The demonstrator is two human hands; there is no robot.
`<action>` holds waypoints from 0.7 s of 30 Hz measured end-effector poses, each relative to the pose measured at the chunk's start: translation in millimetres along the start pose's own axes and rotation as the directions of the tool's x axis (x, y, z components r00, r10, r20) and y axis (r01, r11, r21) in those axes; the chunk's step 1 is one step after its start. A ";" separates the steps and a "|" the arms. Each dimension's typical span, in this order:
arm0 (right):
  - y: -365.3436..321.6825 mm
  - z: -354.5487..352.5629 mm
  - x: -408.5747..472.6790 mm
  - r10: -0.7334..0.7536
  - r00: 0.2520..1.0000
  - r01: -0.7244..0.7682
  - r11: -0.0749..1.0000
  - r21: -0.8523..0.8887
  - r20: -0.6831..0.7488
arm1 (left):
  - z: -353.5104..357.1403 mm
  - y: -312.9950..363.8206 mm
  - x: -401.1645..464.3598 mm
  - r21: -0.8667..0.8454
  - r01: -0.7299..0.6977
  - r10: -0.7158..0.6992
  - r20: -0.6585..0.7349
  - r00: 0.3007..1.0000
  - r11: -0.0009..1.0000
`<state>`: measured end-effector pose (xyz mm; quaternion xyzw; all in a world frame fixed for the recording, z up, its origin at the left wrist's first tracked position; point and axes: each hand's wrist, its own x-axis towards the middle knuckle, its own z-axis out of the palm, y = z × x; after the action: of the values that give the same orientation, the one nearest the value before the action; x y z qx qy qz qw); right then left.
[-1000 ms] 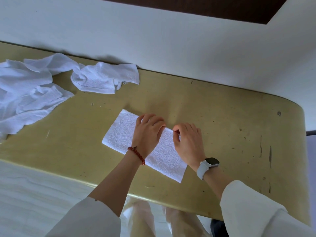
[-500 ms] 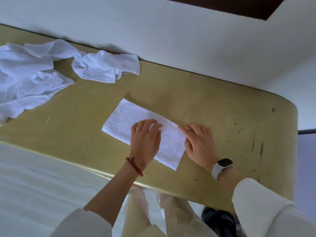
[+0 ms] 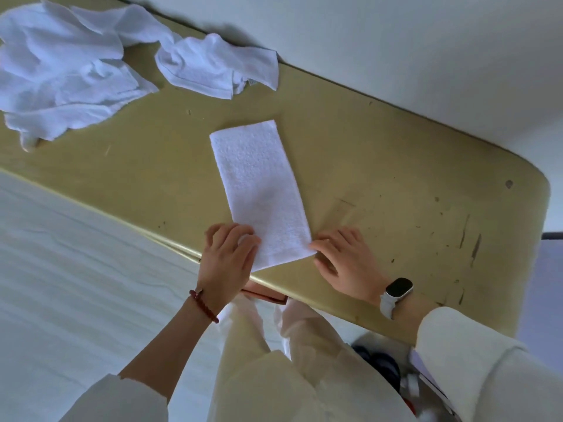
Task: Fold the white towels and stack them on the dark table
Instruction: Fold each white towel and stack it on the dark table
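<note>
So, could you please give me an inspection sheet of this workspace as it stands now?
Surface: yellowish table, scuffed with dark marks, set against a white wall.
Job's things: one folded towel, a long strip lying flat, near end at the table's front edge.
Clutter: unfolded towels heaped at the far left; another crumpled towel beside them.
Grippers: left hand grips the strip's near left corner; right hand touches its near right corner, fingers fairly straight.
Cables: nothing seen.
Surroundings: pale floor; dark shoes below the table edge.
</note>
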<state>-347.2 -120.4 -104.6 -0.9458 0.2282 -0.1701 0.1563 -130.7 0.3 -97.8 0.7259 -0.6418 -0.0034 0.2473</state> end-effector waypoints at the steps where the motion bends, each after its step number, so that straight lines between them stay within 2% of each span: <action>1: 1.0 0.2 0.3 -0.018 1.000 0.018 1.000 -0.012 0.001 | -2.8 -1.0 -4.2 -0.013 -0.026 0.026 0.013 1.000 1.000; 4: 4.2 -0.3 3.1 -0.052 0.999 0.053 0.998 -0.041 0.014 | -7.0 -4.2 -18.4 -0.057 -0.062 0.066 0.082 0.994 0.996; 9: 1.9 -2.2 12.4 -0.102 0.994 0.106 0.989 -0.101 0.043 | -9.7 -15.9 -34.1 0.039 -0.200 0.187 0.221 0.957 0.979; 14: -3.9 -1.5 16.0 -0.114 0.993 0.117 0.989 -0.091 0.041 | -14.8 -17.7 -34.5 0.015 -0.251 0.245 0.175 0.954 0.968; 17: -5.5 -0.5 9.7 -0.131 0.990 0.134 0.990 -0.052 0.049 | -21.0 -17.0 -31.3 -0.058 -0.212 0.218 0.135 0.966 0.976; 21: -9.8 -1.6 3.7 -0.096 0.988 0.096 0.995 0.003 0.118 | -27.7 -4.9 -15.9 -0.173 -0.041 0.050 0.051 0.997 0.984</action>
<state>-341.1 -114.3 -98.7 -0.9643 0.1731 -0.1209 0.1599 -120.0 25.3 -80.2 0.6866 -0.6622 -0.0731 0.2910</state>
